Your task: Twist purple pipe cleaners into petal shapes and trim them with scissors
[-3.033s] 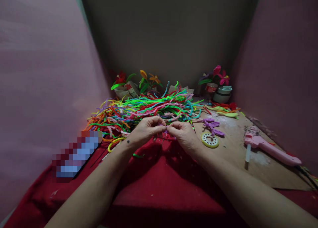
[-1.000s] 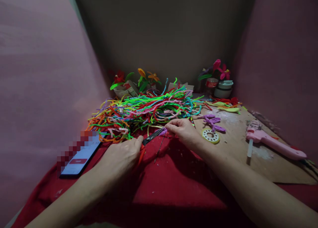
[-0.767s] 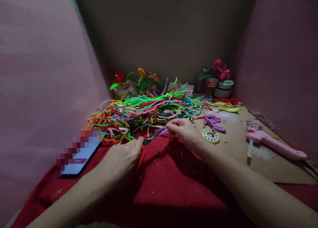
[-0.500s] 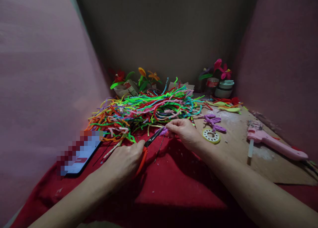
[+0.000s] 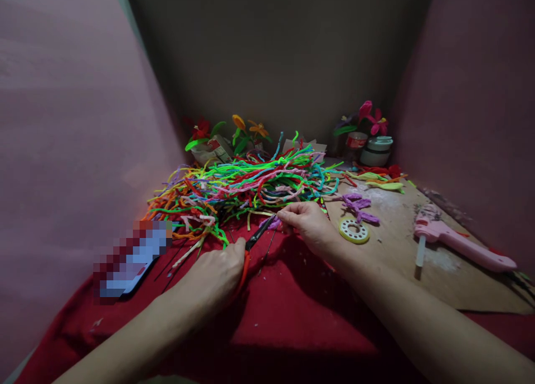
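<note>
My left hand (image 5: pixel 221 264) is wrapped round the orange handles of a pair of scissors (image 5: pixel 258 233), whose dark blades point up and right. The blade tips reach the pinched fingers of my right hand (image 5: pixel 305 219). Between those fingers is a purple pipe cleaner piece (image 5: pixel 273 223), mostly hidden by the hand and blades. Just beyond both hands lies a heap of multicoloured pipe cleaners (image 5: pixel 267 178). A thin dark wire lies on the red cloth (image 5: pixel 292 317) below the blades.
At the right, a brown board (image 5: pixel 388 250) holds purple petal shapes (image 5: pixel 359 205), a white disc with holes (image 5: pixel 354 231) and a pink glue gun (image 5: pixel 463 239). A phone (image 5: pixel 144 270) lies at the left. Pipe cleaner flowers (image 5: pixel 378 122) stand in jars along the back wall.
The scissors and my left hand have shifted very slightly up and right. My right hand stays nearly in place, still pinching.
</note>
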### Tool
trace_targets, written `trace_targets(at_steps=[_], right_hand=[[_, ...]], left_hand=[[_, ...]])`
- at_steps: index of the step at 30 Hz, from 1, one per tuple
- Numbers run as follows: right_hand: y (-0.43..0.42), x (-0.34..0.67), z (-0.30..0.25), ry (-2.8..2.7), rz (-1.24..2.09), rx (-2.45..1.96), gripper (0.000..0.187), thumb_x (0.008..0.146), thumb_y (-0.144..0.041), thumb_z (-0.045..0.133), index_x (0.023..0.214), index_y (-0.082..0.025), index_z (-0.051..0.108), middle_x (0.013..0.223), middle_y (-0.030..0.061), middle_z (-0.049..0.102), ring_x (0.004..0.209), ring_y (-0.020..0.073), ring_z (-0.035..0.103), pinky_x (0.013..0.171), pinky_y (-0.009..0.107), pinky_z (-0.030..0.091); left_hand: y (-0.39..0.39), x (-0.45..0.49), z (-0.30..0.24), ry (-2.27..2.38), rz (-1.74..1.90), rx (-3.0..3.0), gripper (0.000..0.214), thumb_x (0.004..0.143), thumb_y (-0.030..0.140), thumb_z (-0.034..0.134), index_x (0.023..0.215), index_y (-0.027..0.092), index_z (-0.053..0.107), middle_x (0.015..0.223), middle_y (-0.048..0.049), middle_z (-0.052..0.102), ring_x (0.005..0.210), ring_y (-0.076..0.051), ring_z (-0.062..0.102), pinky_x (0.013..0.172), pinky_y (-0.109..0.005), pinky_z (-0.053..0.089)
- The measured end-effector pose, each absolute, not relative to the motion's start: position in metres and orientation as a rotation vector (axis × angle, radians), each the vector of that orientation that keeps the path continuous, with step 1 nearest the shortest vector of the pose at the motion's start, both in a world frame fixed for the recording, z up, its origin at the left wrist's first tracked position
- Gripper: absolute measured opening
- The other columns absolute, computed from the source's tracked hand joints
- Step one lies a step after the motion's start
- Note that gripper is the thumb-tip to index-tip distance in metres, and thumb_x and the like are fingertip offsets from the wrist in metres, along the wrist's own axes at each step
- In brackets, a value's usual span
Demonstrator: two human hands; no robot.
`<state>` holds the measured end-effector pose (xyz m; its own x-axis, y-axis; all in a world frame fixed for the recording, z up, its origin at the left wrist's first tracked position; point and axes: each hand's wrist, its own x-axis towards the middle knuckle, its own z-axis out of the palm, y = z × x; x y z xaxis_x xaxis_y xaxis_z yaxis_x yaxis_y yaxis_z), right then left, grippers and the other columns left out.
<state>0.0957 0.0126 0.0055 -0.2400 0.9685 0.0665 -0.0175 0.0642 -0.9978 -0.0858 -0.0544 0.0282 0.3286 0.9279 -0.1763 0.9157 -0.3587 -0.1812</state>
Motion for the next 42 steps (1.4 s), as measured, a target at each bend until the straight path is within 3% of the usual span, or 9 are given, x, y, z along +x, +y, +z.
trace_targets(at_steps=[9,15,19,22,25,32,38,42], right_hand=[[0.011,0.095,0.008,-1.387,1.359,-1.029,0.022,0.064,-0.032,0.059,0.051,-0.015,0.052,0.044,-0.0040,0.045,0.043,0.0070,0.035,0.046,0.024,0.024],[0.008,0.095,0.012,-1.325,1.354,-0.901,0.021,0.065,-0.032,0.061,0.056,-0.014,0.056,0.050,-0.0023,0.051,0.048,0.0081,0.040,0.051,0.024,0.030],[0.005,0.092,0.010,-1.269,1.239,-0.834,0.019,0.067,-0.030,0.062,0.058,-0.014,0.058,0.053,-0.0020,0.052,0.053,0.0089,0.044,0.057,0.025,0.034],[0.003,0.091,0.010,-1.266,1.240,-0.829,0.018,0.067,-0.031,0.063,0.061,-0.014,0.060,0.056,-0.0018,0.053,0.054,0.0091,0.044,0.056,0.024,0.035],[0.001,0.091,0.012,-1.329,1.365,-0.851,0.019,0.065,-0.032,0.065,0.069,-0.013,0.064,0.058,-0.0011,0.055,0.055,0.0094,0.045,0.056,0.025,0.035],[0.000,0.096,0.016,-1.653,1.453,-0.929,0.018,0.068,-0.027,0.061,0.059,-0.013,0.068,0.055,0.0006,0.060,0.052,0.0094,0.044,0.058,0.025,0.034],[0.001,0.096,0.011,-1.473,1.531,-0.905,0.015,0.062,-0.027,0.067,0.054,-0.014,0.067,0.052,0.0004,0.059,0.050,0.0102,0.045,0.058,0.026,0.034],[0.002,0.097,0.008,-1.445,1.577,-0.827,0.016,0.065,-0.028,0.065,0.058,-0.013,0.067,0.058,0.0023,0.062,0.055,0.0108,0.049,0.063,0.026,0.036]], left_hand=[[-0.039,-0.104,0.036,-1.915,0.366,-2.414,0.027,0.080,0.009,0.029,0.097,0.014,0.050,0.081,-0.0132,0.065,0.072,-0.024,0.064,0.061,-0.031,0.044],[-0.008,-0.133,0.030,-1.788,0.260,-2.546,0.026,0.081,0.030,0.041,0.097,0.018,0.057,0.093,-0.0125,0.063,0.082,-0.025,0.061,0.067,-0.033,0.044],[-0.007,-0.118,0.037,-1.989,-0.500,-2.707,0.031,0.080,0.041,0.045,0.097,0.019,0.059,0.094,-0.0084,0.062,0.085,-0.021,0.058,0.070,-0.029,0.044],[-0.013,-0.095,0.039,-2.297,-1.187,-3.023,0.031,0.077,0.045,0.049,0.091,0.018,0.058,0.074,-0.0013,0.061,0.056,-0.012,0.055,0.050,-0.022,0.043],[-0.017,-0.078,0.039,-2.451,-1.670,-2.946,0.025,0.075,0.041,0.054,0.072,0.016,0.055,0.059,0.0022,0.055,0.042,-0.007,0.045,0.039,-0.018,0.036],[-0.011,-0.069,0.052,-2.241,-1.359,-2.932,0.019,0.074,0.031,0.055,0.065,0.014,0.059,0.049,0.0040,0.051,0.040,-0.004,0.040,0.037,-0.014,0.028],[0.000,-0.057,0.049,-2.222,-1.687,-2.989,0.020,0.073,0.030,0.054,0.061,0.014,0.053,0.046,0.0058,0.046,0.037,-0.003,0.033,0.036,-0.016,0.022],[0.005,-0.055,0.049,-2.110,-1.641,-3.018,0.019,0.072,0.027,0.055,0.060,0.013,0.055,0.050,0.0043,0.051,0.043,-0.004,0.039,0.041,-0.017,0.030]])
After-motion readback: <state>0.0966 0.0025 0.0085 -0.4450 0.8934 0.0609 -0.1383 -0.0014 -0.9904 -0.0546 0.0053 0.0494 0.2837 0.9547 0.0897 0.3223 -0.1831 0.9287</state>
